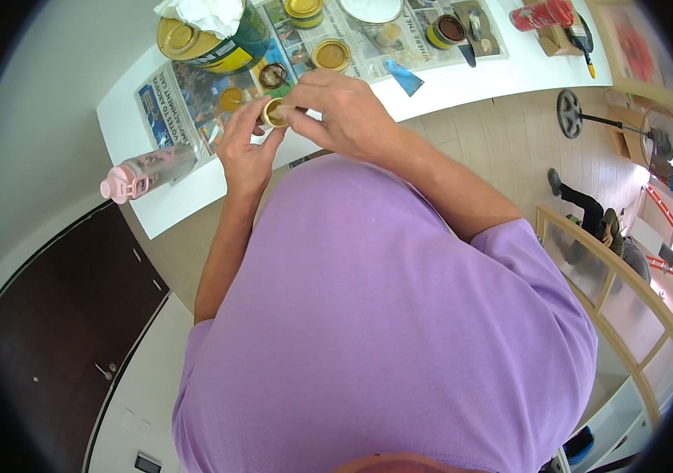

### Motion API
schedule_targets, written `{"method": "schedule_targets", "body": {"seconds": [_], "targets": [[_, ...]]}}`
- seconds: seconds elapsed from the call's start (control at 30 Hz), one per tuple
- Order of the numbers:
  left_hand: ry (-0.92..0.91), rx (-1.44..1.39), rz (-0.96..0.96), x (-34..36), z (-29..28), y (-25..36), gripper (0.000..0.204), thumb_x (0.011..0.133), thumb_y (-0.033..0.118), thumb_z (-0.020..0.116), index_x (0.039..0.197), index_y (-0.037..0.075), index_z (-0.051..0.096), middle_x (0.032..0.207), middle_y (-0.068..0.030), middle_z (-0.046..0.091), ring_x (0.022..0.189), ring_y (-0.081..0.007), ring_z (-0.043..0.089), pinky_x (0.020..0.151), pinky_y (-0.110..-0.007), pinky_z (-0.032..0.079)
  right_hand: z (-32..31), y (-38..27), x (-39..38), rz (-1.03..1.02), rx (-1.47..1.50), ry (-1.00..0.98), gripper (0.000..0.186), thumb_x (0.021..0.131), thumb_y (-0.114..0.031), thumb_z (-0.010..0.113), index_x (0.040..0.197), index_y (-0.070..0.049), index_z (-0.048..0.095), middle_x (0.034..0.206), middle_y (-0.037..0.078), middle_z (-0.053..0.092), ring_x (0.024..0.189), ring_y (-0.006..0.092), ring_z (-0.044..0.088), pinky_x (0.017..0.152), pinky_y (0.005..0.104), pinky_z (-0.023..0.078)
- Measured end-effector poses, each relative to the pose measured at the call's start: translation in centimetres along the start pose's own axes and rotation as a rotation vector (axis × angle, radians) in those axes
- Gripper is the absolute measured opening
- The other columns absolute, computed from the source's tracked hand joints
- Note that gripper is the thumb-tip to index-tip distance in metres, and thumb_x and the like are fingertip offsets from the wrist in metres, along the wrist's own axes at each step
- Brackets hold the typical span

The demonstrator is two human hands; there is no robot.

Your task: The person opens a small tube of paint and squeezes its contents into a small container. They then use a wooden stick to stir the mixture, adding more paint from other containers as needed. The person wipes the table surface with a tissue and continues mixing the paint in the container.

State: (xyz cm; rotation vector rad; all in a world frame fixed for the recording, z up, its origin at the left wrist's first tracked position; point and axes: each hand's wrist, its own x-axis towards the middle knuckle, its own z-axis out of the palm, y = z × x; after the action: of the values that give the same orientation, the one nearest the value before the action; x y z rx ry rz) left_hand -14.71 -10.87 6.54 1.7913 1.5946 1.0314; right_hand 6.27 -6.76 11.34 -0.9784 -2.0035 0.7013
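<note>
Just above the table's near edge, my left hand (pixel 243 151) holds a small gold tin (pixel 275 113), its fingers curled round the side and the opening facing up. My right hand (pixel 346 112) is closed, with thumb and fingertips at the tin's mouth. What those fingertips pinch, if anything, is too small to make out. Just beyond the hands, a small round piece with a dark brown inside (pixel 273 76) and a gold lid (pixel 231 98) lie on newspaper (pixel 164 120). A larger gold round tin or lid (pixel 331 55) sits farther right.
A big green-and-yellow can (pixel 230 59) topped by white cloth (pixel 204 14) stands back left. Rightward are a brown-filled tin (pixel 447 30), a blue piece (pixel 404 78) and a red can (pixel 541 15). A pink-capped bottle (pixel 147 169) lies left. Another person (pixel 608 229) is off right.
</note>
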Motion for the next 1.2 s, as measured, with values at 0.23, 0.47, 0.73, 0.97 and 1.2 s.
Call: {"method": "schedule_targets", "body": {"seconds": [0.23, 0.47, 0.73, 0.97, 1.2], "targets": [[0.008, -0.013, 0.034, 0.3, 0.4, 0.2, 0.053, 0.084, 0.0, 0.089, 0.135, 0.007, 0.076, 0.12, -0.0082, 0.076, 0.086, -0.0136, 0.065, 0.079, -0.029, 0.057, 0.1, 0.0, -0.9, 0.018, -0.084, 0.058, 0.008, 0.093, -0.013, 0.079, 0.097, -0.006, 0.078, 0.087, 0.009, 0.07, 0.084, 0.0304, 0.069, 0.071, 0.0422, 0.056], [0.0, -0.003, 0.054, 0.5, 0.5, 0.3, 0.053, 0.084, 0.001, 0.089, 0.135, 0.007, 0.076, 0.121, -0.0088, 0.076, 0.088, -0.0134, 0.067, 0.077, -0.029, 0.057, -0.2, 0.2, -1.1, 0.048, -0.058, 0.075, 0.009, 0.094, -0.013, 0.078, 0.099, -0.005, 0.077, 0.089, 0.011, 0.071, 0.085, 0.0325, 0.068, 0.073, 0.0432, 0.056], [-0.024, 0.016, 0.027, 0.5, 0.7, 0.4, 0.052, 0.085, 0.003, 0.089, 0.134, 0.007, 0.076, 0.121, -0.0089, 0.076, 0.089, -0.0141, 0.067, 0.077, -0.029, 0.057, -0.7, 0.4, -1.3, 0.06, -0.052, 0.057, 0.009, 0.095, -0.013, 0.078, 0.099, -0.005, 0.076, 0.09, 0.011, 0.071, 0.085, 0.0332, 0.069, 0.074, 0.0436, 0.056], [-0.019, -0.001, 0.048, 0.4, 1.0, 0.3, 0.052, 0.085, 0.004, 0.09, 0.135, 0.008, 0.076, 0.119, -0.0089, 0.076, 0.088, -0.0148, 0.066, 0.077, -0.029, 0.056, -0.9, 0.4, -1.2, 0.063, -0.109, 0.068, 0.01, 0.094, -0.014, 0.079, 0.098, -0.006, 0.076, 0.089, 0.01, 0.07, 0.084, 0.0321, 0.07, 0.072, 0.043, 0.057], [-0.035, -0.004, 0.053, 0.3, 1.1, 0.0, 0.052, 0.085, 0.004, 0.09, 0.135, 0.008, 0.076, 0.119, -0.0088, 0.075, 0.087, -0.0148, 0.065, 0.079, -0.03, 0.057, -0.8, 0.2, -1.4, 0.06, -0.048, 0.032, 0.008, 0.093, -0.013, 0.078, 0.097, -0.006, 0.076, 0.087, 0.01, 0.069, 0.084, 0.0322, 0.069, 0.072, 0.0428, 0.056]]}}
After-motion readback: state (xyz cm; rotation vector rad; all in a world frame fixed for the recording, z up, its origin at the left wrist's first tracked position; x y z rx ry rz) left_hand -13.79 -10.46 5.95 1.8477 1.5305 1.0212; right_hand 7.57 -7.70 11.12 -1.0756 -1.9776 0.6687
